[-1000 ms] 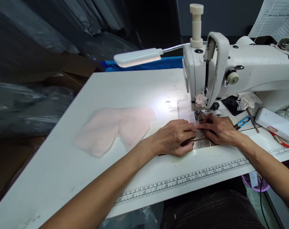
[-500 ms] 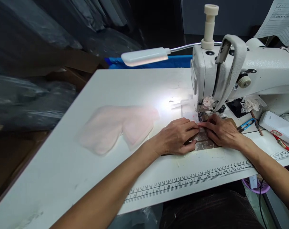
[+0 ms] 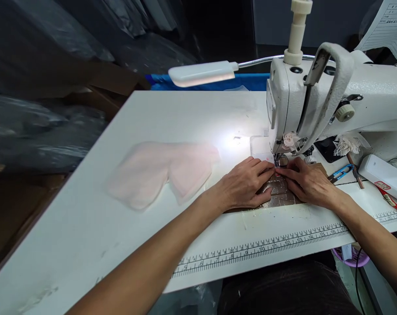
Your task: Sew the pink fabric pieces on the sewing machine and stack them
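Note:
A white sewing machine (image 3: 285,100) stands at the right of the white table. My left hand (image 3: 251,183) lies just left of and in front of its presser foot (image 3: 277,160), thumb and fingers pinched on something too small to make out. From the right, my right hand (image 3: 308,181) reaches to the same spot, its fingertips close together near the foot. Under both hands is a shiny brown sheet (image 3: 280,194). A sheer pale pink piece of fabric (image 3: 165,168) lies flat on the table to the left.
A lamp (image 3: 203,73) shines over the table. Blue snips (image 3: 341,173), a white box-like device (image 3: 385,177) and red-handled scissors (image 3: 393,201) lie at the right. A printed ruler (image 3: 260,250) runs along the front edge. Plastic-wrapped bundles stand at the left.
The camera view has shifted slightly, so the machine sits further right. Pale material visible beside the presser foot earlier now shows less. Both hands stay near the foot.

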### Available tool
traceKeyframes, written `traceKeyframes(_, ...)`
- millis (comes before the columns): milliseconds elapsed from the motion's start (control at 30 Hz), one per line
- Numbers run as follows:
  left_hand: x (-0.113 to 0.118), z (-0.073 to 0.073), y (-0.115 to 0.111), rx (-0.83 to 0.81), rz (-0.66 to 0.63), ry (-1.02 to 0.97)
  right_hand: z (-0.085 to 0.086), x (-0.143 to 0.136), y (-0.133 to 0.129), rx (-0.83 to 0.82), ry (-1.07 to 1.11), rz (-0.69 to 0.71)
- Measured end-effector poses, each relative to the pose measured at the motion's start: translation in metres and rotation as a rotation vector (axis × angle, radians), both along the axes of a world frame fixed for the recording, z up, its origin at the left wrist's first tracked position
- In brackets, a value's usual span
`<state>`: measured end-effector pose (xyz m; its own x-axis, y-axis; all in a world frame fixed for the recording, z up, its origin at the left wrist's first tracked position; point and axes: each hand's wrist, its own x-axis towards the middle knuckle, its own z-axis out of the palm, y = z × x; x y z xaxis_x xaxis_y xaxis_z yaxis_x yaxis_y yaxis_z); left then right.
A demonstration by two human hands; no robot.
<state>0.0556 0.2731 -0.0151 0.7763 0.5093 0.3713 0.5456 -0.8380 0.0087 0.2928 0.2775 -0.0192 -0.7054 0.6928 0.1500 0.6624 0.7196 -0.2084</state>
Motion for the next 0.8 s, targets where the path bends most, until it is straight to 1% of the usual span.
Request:
traceKeyframes(100, 0.000, -0.001, 0.001, -0.017, 0.015, -0.002, 0.000, -0.001, 0.000, 0.003, 0.015, -0.018)
traceKeyframes(267, -0.001, -0.001, 0.004, -0.028, 0.029, 0.001, 0.003, 0.001, 0.000, -0.052, 0.157, 0.021)
traceKeyframes(333, -0.001, 0.000, 0.005, -0.028, 0.036, 0.010, 0.009, 0.004, -0.001, -0.117, 0.199, -0.010)
traceKeyframes(433, -0.001, 0.001, 0.006, -0.019, 0.043, 0.024, 0.019, 0.006, -0.001, -0.210, 0.205, -0.087)
traceKeyframes(533, -0.002, 0.001, 0.008, -0.030, 0.053, 0.038, 0.025, 0.008, 0.001, -0.259, 0.212, -0.120)
traceKeyframes(600, -0.002, 0.002, 0.009, -0.041, 0.062, 0.050, 0.024, 0.009, 0.006, -0.289, 0.233, -0.129)
traceKeyframes(667, -0.003, 0.002, 0.010, -0.041, 0.069, 0.057, 0.018, 0.009, 0.014, -0.301, 0.275, -0.162)
traceKeyframes(800, -0.004, 0.000, 0.012, -0.028, 0.069, 0.053, 0.006, 0.009, 0.025, -0.273, 0.350, -0.244)
